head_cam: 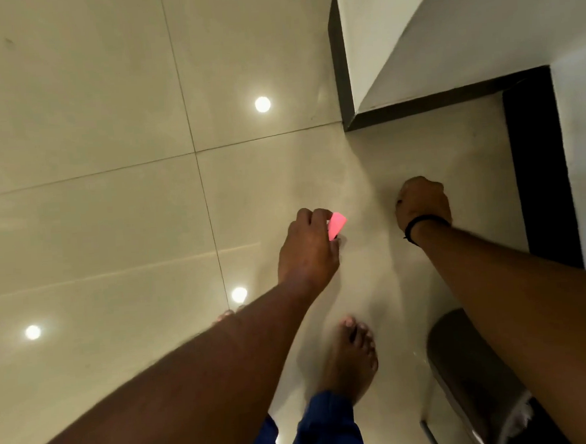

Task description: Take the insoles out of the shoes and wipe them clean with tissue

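left hand (307, 246) pinching pink object (336, 225), wall corner (361, 63) ahead

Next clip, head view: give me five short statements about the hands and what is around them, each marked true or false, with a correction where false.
1. The left hand holds a small bright pink object. True.
2. The right hand holds a white tissue. False: its fingers are curled and nothing shows in its grip.
3. A thin black band circles the right wrist. True.
4. A pair of shoes stands on the glossy cream tiled floor. False: no shoes are in view, only a bare foot.
5. The person wears white trousers. False: the blue trouser leg shows at the bottom.
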{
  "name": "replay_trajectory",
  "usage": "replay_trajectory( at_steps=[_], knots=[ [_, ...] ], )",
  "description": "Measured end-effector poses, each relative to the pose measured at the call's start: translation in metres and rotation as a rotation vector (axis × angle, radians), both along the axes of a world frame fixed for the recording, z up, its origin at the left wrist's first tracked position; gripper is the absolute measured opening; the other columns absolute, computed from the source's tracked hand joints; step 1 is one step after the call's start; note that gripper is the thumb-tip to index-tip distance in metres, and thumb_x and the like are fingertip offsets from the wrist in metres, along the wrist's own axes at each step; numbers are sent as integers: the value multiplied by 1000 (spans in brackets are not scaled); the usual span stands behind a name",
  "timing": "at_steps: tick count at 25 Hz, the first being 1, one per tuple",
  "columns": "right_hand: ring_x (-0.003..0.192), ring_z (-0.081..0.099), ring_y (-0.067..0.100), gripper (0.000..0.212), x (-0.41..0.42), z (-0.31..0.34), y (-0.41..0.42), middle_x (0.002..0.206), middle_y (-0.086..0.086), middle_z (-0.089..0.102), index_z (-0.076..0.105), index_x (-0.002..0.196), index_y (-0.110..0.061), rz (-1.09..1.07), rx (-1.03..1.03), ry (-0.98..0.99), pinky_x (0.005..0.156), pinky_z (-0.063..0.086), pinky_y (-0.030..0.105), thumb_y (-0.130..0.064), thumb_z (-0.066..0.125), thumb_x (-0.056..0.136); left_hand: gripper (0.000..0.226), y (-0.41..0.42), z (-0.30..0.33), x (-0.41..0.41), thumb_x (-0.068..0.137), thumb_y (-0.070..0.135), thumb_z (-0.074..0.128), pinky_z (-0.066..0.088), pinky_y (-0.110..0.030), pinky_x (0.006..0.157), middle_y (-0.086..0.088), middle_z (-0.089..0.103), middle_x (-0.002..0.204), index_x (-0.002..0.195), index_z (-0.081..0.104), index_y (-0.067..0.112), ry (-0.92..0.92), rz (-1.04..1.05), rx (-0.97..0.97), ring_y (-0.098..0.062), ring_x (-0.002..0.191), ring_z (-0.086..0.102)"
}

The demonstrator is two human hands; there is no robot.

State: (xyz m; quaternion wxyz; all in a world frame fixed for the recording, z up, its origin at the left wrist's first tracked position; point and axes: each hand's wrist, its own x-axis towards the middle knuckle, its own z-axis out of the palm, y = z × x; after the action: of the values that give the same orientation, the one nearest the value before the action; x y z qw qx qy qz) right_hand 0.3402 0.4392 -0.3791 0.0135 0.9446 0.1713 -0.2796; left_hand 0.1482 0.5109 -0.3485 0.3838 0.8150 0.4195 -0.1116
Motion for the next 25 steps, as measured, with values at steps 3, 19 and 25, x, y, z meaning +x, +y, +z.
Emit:
replay_trajectory(
  at_steps=[3, 19, 25],
  knots=[
    [100, 65, 33, 16, -32, 64, 5, 104, 14, 71, 73, 97, -7, -145, 194, 65, 82, 51, 30, -7, 60, 89, 23, -2, 63, -1, 91, 26, 66, 51, -40, 76, -4, 55, 110, 110, 62, 15, 21, 29, -16, -26, 93, 59],
    [83, 66, 19, 10, -101, 677, -203, 84, 1, 71, 69, 75, -16, -704, 477, 22, 84, 56, 29, -19, 75, 82, 31, -77, 591, 24, 70, 31, 89, 59, -36, 74, 5, 71, 73, 79, 60, 25, 34, -661, -168, -17, 73, 73],
    [85, 64, 22, 7, -175, 789, -379, 86, 2, 67, 70, 79, -14, -1181, 617, -303, 84, 54, 34, -13, 70, 87, 35, -213, 673, 31, 60, 45, 86, 62, -46, 67, 7, 61, 62, 72, 60, 23, -142, -961, -280, -21, 68, 69]
  ],
)
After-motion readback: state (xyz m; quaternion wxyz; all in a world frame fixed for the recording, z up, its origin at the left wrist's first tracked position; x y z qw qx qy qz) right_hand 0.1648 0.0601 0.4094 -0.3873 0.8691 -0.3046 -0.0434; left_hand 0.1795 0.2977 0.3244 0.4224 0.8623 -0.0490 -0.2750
